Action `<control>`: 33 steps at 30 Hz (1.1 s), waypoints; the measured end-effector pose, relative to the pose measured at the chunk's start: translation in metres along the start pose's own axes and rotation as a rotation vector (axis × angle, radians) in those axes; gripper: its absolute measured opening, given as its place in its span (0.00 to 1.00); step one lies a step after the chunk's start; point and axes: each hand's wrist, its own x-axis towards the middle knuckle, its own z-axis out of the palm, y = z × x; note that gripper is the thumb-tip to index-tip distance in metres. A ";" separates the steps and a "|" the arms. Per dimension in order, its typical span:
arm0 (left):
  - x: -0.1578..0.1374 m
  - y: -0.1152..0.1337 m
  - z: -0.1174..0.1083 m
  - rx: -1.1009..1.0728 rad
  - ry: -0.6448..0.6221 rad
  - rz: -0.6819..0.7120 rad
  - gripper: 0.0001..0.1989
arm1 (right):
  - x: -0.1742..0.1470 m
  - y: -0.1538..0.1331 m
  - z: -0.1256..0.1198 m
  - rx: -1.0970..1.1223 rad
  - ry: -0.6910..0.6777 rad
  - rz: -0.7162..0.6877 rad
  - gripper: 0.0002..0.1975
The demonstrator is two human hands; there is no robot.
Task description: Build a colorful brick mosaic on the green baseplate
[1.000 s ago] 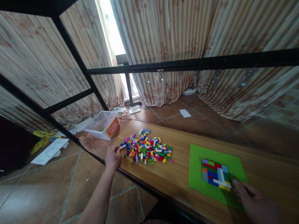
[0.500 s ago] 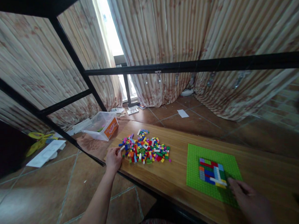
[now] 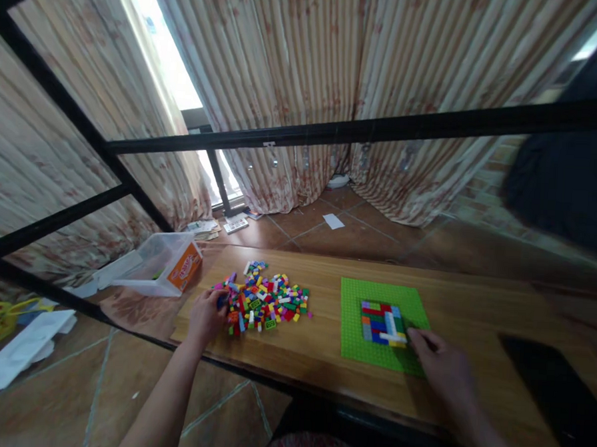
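Observation:
My left hand [image 3: 207,317] is at the left edge of a pile of small coloured toy bricks [image 3: 269,299], its fingers closed around a dark blue brick [image 3: 222,301]. A green studded baseplate [image 3: 351,346] lies farther right on the wooden table. On it is a flat, multicoloured brick build [image 3: 376,324], with white bricks [image 3: 391,336] on top and a yellow brick at its near right corner. My right hand [image 3: 436,361] is beside the build's right edge, thumb and fingers pressed together. What they hold, if anything, is hidden.
A clear plastic box [image 3: 161,263] with an orange label stands beyond the table's left end. A black flat object [image 3: 552,390] lies at the right on the wooden tabletop [image 3: 302,344]. A black metal rail [image 3: 333,130] crosses behind. Dark clothing [image 3: 566,171] shows at the upper right.
The view has turned right. My left hand has moved slightly in toward the pile, and its fingers are now at the dark blue brick. My right hand stays by the build's right edge.

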 end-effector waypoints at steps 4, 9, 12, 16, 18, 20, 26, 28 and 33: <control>0.006 -0.003 0.007 0.021 0.033 0.058 0.12 | -0.003 -0.006 0.001 0.042 0.029 -0.025 0.24; 0.008 -0.006 0.008 -0.038 0.148 0.072 0.13 | -0.005 -0.006 0.004 0.105 0.053 -0.083 0.22; 0.007 -0.005 -0.004 -0.085 0.202 0.074 0.14 | -0.006 -0.007 0.005 0.118 0.069 -0.117 0.22; -0.006 0.020 -0.025 -0.228 0.195 0.043 0.17 | -0.007 -0.009 0.006 0.138 0.093 -0.116 0.21; -0.019 0.049 -0.031 -0.410 0.078 0.082 0.18 | -0.008 -0.009 0.006 0.159 0.100 -0.114 0.20; -0.035 0.087 -0.033 -0.549 -0.115 0.171 0.19 | -0.008 -0.009 0.006 0.174 0.095 -0.128 0.20; -0.056 0.209 -0.021 -0.763 -0.598 0.476 0.14 | -0.008 -0.009 0.006 0.185 0.102 -0.135 0.19; -0.048 0.238 -0.013 -0.738 -0.659 0.549 0.15 | -0.008 -0.010 0.006 0.200 0.105 -0.136 0.19; -0.025 0.290 0.005 -0.419 -0.713 0.711 0.14 | -0.009 -0.010 0.006 0.202 0.100 -0.128 0.18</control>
